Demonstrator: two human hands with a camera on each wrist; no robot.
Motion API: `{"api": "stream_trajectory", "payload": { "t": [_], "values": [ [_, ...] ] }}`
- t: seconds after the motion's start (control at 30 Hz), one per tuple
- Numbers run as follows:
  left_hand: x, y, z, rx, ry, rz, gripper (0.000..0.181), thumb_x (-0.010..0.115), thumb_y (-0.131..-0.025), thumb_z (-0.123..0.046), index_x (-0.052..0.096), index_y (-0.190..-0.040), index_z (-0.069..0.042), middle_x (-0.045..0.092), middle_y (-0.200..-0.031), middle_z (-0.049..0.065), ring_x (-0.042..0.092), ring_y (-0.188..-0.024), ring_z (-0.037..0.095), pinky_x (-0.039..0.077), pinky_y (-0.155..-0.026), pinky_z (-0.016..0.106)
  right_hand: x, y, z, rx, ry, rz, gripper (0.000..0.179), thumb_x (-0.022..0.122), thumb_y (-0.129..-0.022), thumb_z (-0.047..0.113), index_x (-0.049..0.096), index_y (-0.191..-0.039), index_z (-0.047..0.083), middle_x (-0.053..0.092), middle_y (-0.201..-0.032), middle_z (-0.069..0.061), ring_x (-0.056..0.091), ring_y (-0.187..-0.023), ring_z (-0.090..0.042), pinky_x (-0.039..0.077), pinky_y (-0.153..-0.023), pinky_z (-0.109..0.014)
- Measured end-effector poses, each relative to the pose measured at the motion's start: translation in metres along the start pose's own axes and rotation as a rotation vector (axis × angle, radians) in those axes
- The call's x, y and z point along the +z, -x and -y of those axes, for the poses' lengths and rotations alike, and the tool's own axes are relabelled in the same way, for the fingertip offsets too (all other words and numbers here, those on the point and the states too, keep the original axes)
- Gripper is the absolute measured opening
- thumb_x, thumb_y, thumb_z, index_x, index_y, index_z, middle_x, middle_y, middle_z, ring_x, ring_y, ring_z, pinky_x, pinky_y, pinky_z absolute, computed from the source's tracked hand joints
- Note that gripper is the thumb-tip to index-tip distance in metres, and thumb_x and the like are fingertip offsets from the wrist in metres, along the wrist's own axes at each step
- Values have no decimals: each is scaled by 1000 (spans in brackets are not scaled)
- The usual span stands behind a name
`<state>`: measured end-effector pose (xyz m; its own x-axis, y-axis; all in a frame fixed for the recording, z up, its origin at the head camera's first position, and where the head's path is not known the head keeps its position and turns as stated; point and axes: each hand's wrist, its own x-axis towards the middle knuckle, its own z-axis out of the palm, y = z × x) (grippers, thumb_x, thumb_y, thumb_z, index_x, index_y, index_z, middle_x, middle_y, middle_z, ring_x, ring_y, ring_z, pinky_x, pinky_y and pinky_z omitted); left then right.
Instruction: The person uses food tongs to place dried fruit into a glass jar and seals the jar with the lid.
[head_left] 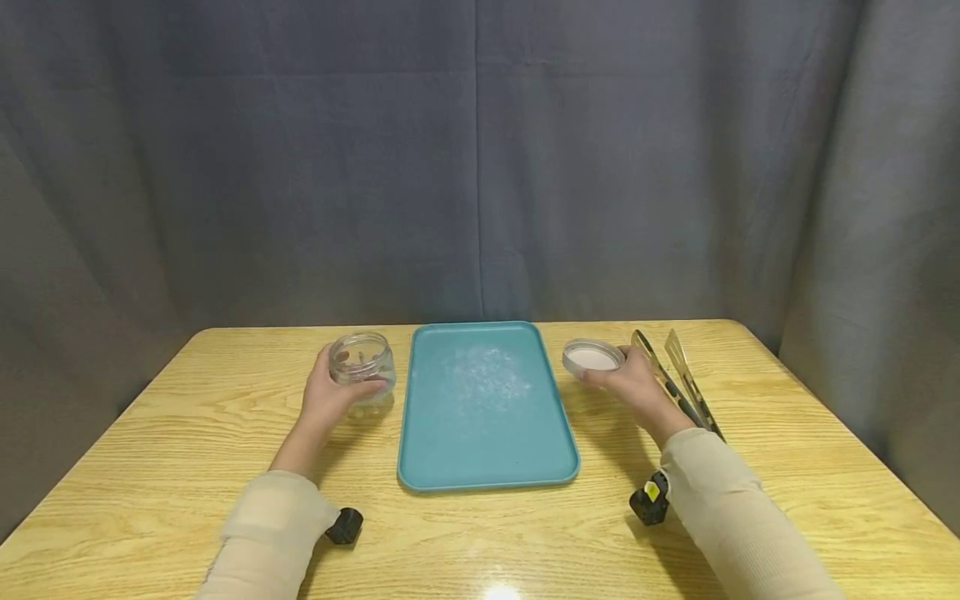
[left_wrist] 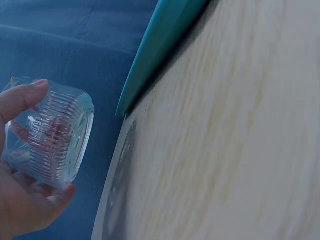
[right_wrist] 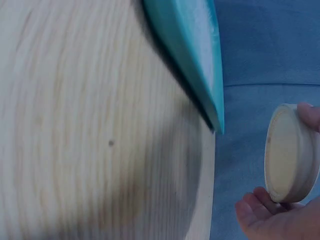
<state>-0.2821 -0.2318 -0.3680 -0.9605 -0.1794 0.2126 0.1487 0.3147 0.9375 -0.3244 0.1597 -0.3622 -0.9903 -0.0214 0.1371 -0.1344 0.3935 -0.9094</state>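
My left hand [head_left: 328, 398] grips a clear glass jar [head_left: 380, 363] by its side, left of the tray. The jar's mouth faces up and has no lid on it. In the left wrist view, fingers show through the jar's ribbed wall [left_wrist: 55, 135], and it is held off the table. On the tray's other side, my right hand [head_left: 637, 387] pinches a round, shallow lid [head_left: 592, 358] by its edge. The lid's pale inner face is turned up. From the right wrist view, the lid [right_wrist: 284, 155] is also clear of the tabletop.
A teal tray [head_left: 487, 450] lies between the hands, with whitish marks on its surface. Metal tongs [head_left: 688, 379] with dark grips lie just beyond the right forearm, partly hidden by it. The wooden table [head_left: 465, 533] ends at a grey curtain [head_left: 360, 183].
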Motion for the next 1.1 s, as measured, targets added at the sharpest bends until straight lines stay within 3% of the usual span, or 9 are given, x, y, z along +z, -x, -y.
{"api": "stream_trajectory", "payload": {
  "t": [0.1,0.17,0.23,0.63,1.1],
  "values": [
    [5,-2,0,0,24,22,91,78,-63,-18,22,-135,-11,28,-133,13,32,-117,30,30,-93,38,4,2,6,-5,-43,27,77,71,-70,25,27,-121,-12,38,-112,-25,43,-98,-33,39,-80,-39],
    [9,-2,-3,19,27,32,93,79,-61,-19,22,-134,-10,29,-132,15,33,-116,31,30,-93,40,7,9,19,-14,-55,50,64,67,-73,11,29,-119,-13,40,-112,-27,44,-97,-34,38,-81,-38],
    [14,-4,-4,29,33,43,93,80,-59,-21,24,-134,-10,29,-132,14,34,-115,30,31,-92,40,10,9,22,-27,-56,60,64,66,-73,10,29,-120,-14,41,-111,-27,45,-97,-33,38,-81,-38],
    [46,1,-33,56,69,115,84,78,-62,-9,30,-131,-9,36,-127,14,38,-111,27,31,-92,38,34,8,50,8,-47,135,82,68,-72,14,16,-132,-6,33,-123,-24,40,-106,-34,36,-86,-42],
    [79,2,-41,92,61,124,85,80,-57,-8,35,-128,-11,41,-124,11,40,-109,23,33,-91,37,53,6,75,-86,34,205,79,72,-67,14,27,-129,-5,42,-116,-20,45,-97,-29,39,-81,-38]
  ]
}}
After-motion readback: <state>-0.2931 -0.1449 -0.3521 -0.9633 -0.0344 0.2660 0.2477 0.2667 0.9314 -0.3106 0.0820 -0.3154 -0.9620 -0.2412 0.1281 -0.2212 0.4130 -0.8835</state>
